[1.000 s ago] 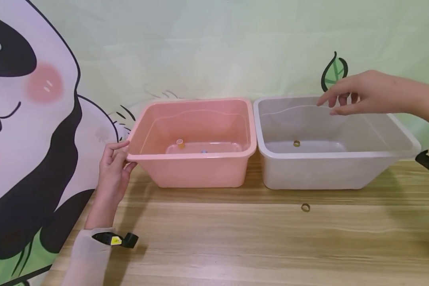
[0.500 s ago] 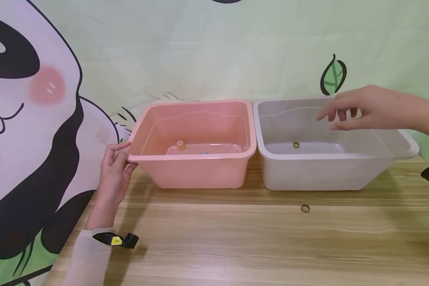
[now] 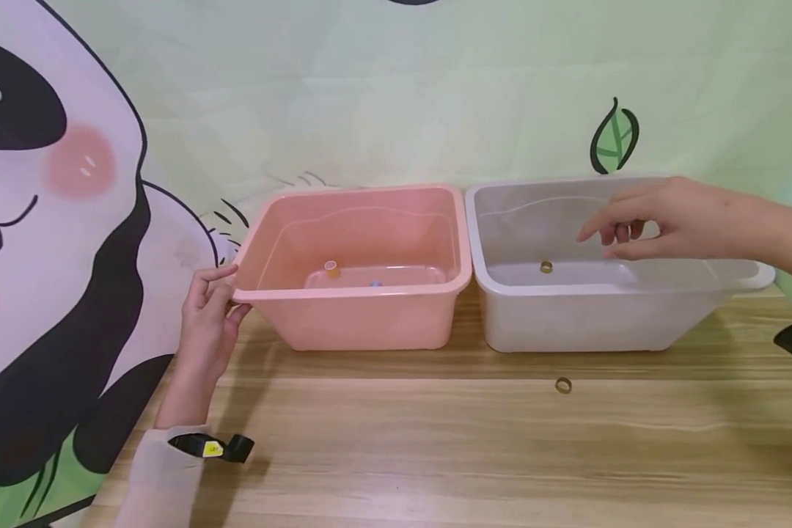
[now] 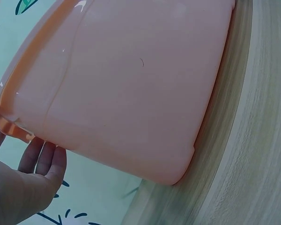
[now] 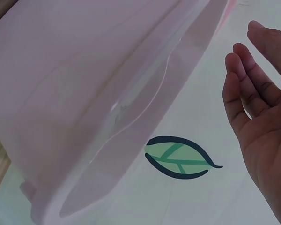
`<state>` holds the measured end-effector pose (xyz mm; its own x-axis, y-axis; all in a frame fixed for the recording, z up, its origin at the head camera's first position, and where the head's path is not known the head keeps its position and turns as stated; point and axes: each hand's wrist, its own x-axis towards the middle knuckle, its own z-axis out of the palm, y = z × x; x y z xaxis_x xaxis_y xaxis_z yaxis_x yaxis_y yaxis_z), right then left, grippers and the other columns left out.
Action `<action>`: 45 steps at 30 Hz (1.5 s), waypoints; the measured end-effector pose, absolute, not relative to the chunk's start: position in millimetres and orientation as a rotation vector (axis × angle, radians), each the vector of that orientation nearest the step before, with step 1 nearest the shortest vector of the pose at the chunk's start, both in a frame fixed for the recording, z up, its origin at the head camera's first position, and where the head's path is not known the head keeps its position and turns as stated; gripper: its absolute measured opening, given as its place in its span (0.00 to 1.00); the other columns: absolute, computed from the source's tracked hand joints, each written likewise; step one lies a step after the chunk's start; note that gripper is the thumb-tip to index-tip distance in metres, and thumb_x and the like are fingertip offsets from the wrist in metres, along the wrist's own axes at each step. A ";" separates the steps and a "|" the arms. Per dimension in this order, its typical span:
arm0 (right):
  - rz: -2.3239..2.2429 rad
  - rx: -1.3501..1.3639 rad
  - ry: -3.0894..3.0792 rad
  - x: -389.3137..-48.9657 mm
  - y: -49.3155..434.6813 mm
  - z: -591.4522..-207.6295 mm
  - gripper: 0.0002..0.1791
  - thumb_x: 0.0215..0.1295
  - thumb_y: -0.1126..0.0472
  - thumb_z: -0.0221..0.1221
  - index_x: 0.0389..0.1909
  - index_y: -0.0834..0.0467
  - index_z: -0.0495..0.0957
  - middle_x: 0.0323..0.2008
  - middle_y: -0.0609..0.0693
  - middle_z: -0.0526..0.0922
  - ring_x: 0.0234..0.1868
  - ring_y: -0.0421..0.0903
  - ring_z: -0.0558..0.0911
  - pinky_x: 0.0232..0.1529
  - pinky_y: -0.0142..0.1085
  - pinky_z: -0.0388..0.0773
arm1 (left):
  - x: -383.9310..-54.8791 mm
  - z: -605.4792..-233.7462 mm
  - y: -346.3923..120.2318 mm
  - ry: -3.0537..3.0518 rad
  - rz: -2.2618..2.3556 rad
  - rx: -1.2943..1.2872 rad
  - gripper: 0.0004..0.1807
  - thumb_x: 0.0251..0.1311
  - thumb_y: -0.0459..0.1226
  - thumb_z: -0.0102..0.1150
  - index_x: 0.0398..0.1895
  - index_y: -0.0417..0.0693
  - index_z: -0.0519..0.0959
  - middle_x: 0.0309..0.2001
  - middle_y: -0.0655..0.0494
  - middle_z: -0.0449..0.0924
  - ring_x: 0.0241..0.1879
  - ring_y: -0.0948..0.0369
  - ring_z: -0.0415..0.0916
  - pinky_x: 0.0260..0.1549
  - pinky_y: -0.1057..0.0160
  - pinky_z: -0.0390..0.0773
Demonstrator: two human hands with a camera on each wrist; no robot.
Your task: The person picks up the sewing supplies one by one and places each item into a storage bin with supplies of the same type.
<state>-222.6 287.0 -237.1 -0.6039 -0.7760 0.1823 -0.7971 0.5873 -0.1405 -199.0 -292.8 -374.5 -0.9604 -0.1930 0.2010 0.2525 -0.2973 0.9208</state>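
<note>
My left hand (image 3: 207, 319) grips the left end of the rim of a pink plastic basin (image 3: 369, 319), with its fingertips under the lip. In the left wrist view those fingers (image 4: 44, 157) bend against the basin's underside. Over the grey basin (image 3: 581, 323), my right hand (image 3: 680, 220) hangs in the air with loosely bent fingers and holds nothing. A small brass-coloured ring (image 3: 546, 267) lies on the grey basin's floor. Inside the pink basin are a small orange cylinder (image 3: 331, 269) with a pale top and a blue bit (image 3: 376, 284), mostly hidden by the front rim.
Another brass-coloured ring (image 3: 564, 385) lies on the wooden table (image 3: 402, 440) in front of the grey basin. Both basins stand side by side, rims nearly touching. Behind them hangs a pale green cloth (image 3: 369, 88) printed with a panda and a leaf.
My right hand has come down from above the grey basin's back rim to lower over its opening. The left hand keeps its grip on the pink basin's rim.
</note>
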 end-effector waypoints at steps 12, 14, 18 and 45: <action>0.360 1.432 -2.618 -218.7 283.5 -244.1 0.23 0.57 0.67 0.73 0.52 0.45 0.83 0.35 0.29 0.78 0.35 0.30 0.80 0.38 0.20 0.76 | -199.0 -374.0 -292.4 -1.666 -2.332 -0.086 0.11 0.73 0.36 0.56 0.54 0.45 0.73 0.57 0.47 0.74 0.48 0.56 0.76 0.47 0.66 0.83; 0.362 1.435 -2.610 -218.4 283.1 -244.8 0.23 0.56 0.67 0.73 0.52 0.44 0.83 0.35 0.29 0.78 0.35 0.30 0.80 0.38 0.20 0.75 | -198.8 -373.9 -292.8 -1.669 -2.329 -0.078 0.11 0.73 0.36 0.57 0.54 0.45 0.73 0.57 0.47 0.74 0.49 0.56 0.76 0.47 0.66 0.83; 0.363 1.445 -2.589 -217.4 283.5 -245.1 0.24 0.56 0.67 0.73 0.51 0.44 0.83 0.35 0.29 0.77 0.34 0.30 0.79 0.38 0.20 0.75 | -198.9 -374.6 -293.2 -1.668 -2.326 -0.067 0.11 0.73 0.36 0.57 0.54 0.45 0.73 0.57 0.47 0.74 0.49 0.56 0.76 0.47 0.66 0.83; 0.471 1.603 -2.419 -192.9 268.9 -265.3 0.27 0.51 0.71 0.74 0.51 0.48 0.81 0.34 0.26 0.80 0.36 0.29 0.80 0.37 0.21 0.76 | -198.7 -374.6 -294.0 -1.671 -2.319 -0.075 0.12 0.73 0.37 0.57 0.55 0.45 0.73 0.59 0.46 0.72 0.52 0.55 0.76 0.48 0.66 0.83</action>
